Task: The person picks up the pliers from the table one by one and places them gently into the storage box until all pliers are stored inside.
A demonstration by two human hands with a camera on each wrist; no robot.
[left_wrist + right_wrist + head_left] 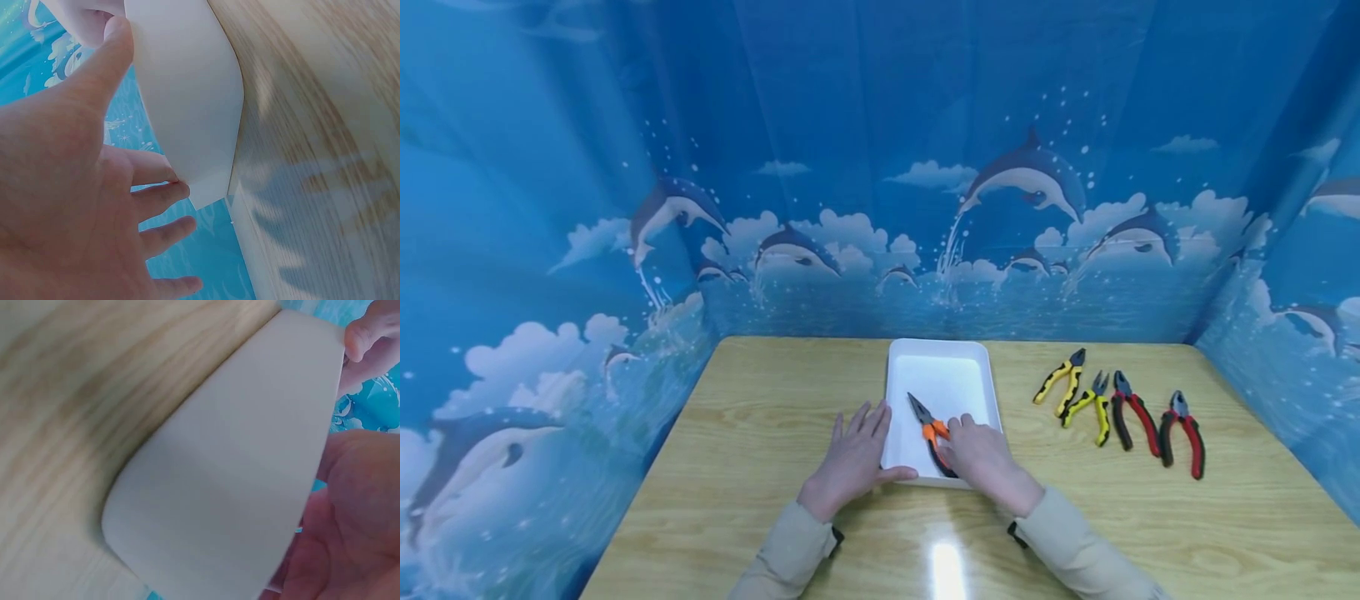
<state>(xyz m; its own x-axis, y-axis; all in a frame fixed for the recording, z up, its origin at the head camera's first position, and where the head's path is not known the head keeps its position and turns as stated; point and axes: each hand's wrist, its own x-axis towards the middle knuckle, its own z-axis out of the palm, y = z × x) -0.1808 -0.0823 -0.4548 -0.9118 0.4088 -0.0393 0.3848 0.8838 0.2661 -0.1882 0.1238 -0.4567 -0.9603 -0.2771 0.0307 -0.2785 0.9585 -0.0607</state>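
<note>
Long-nose pliers (921, 412) with orange and black handles lie slanted in a white rectangular tray (940, 371), their dark nose toward the back left. Over the tray's front right part, my right hand (981, 454) has its fingers curled at the handles and grips them; part of the handles is hidden beneath it. My left hand (856, 454) is spread at the tray's left side, thumb along the front left corner. In the left wrist view, its fingertips touch the rim with the fingers mostly straight. The right wrist view shows mostly the tray's outer wall (219, 475).
Right of the tray lie two yellow-and-black pliers (1065, 377) (1101, 408) and two red-and-black pliers (1138, 412) (1193, 437), in a loose row on the wooden table (737, 433). A blue dolphin-print curtain (865, 108) surrounds the back and sides.
</note>
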